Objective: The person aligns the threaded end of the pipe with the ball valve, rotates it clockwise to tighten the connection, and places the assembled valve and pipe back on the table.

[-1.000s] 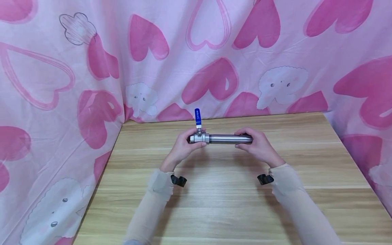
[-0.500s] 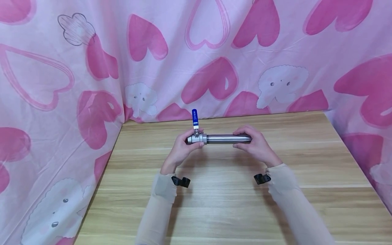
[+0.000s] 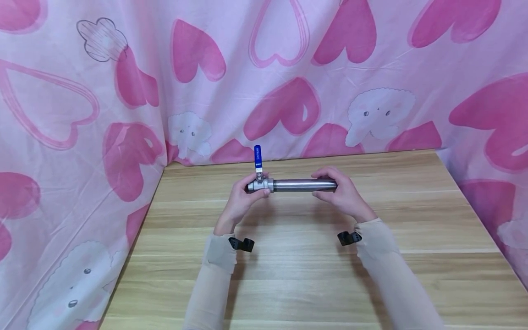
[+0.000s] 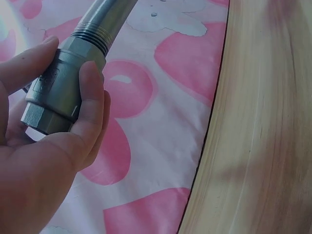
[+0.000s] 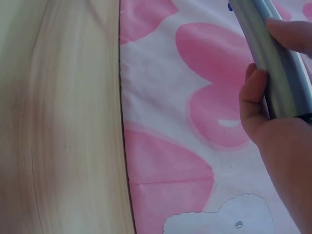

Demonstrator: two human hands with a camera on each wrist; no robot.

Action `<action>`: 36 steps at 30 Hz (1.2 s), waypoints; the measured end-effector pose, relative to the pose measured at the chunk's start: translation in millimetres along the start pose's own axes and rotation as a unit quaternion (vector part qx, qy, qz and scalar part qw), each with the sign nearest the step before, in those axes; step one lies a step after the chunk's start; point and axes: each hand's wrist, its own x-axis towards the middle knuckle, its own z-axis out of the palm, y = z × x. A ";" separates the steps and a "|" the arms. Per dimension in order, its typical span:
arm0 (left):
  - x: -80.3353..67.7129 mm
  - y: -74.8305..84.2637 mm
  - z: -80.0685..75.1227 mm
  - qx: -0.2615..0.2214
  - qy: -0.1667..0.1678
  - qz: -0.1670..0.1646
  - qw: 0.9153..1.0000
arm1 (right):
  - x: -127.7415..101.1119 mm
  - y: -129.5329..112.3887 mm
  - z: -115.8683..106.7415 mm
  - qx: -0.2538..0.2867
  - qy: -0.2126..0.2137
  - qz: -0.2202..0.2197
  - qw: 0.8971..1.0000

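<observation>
A metal pipe with a valve screwed onto one end is held level above the wooden table, clear of the surface, so that both ends can be gripped at once. The valve is grasped by the left hand: in the left wrist view the fingers are seen curled round the six-sided body of the valve, just below the thread where the pipe enters it. Gripped on its flats in this way, the valve is probably being kept from turning. Its blue handle stands upright, away from the fingers, and is left untouched.

The far end of the pipe is grasped by the right hand. In the right wrist view the smooth tube is pinched between the thumb and the fingers, a hold that suits twisting a round bar. Whether the joint is tight or loose cannot be told, since the thread is mostly hidden.

A small black mount is worn on each wrist, over pale sleeves. Behind and beside the table a pink cloth printed with hearts and white elephants is hung as a backdrop.
</observation>
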 end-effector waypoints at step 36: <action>1.4 7.1 -7.7 -0.030 0.015 -0.006 0.999 | -3.8 12.3 -8.6 0.280 -0.007 -0.058 0.958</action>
